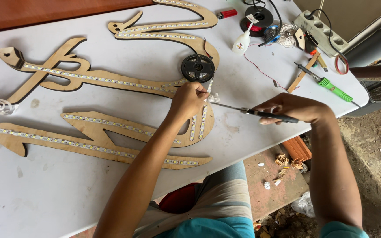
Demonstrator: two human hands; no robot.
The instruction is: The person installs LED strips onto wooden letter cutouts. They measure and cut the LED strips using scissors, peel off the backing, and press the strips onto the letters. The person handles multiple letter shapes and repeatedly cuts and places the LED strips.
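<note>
Large wooden cut-out letter shapes [89,79] lie on a white table [45,189], with white LED strip [98,80] stuck along them. My left hand [189,99] pinches the strip's loose end near a black reel [197,67]. My right hand [294,108] grips scissors [243,111] with a dark handle, blades pointing left at the strip end beside my left fingers.
At the far right of the table lie a green-handled soldering iron [331,84], a wooden stick [303,72], a white glue bottle [241,42], a wire spool [256,20], a red lighter [227,14] and a power strip [320,31]. Debris covers the floor at the right.
</note>
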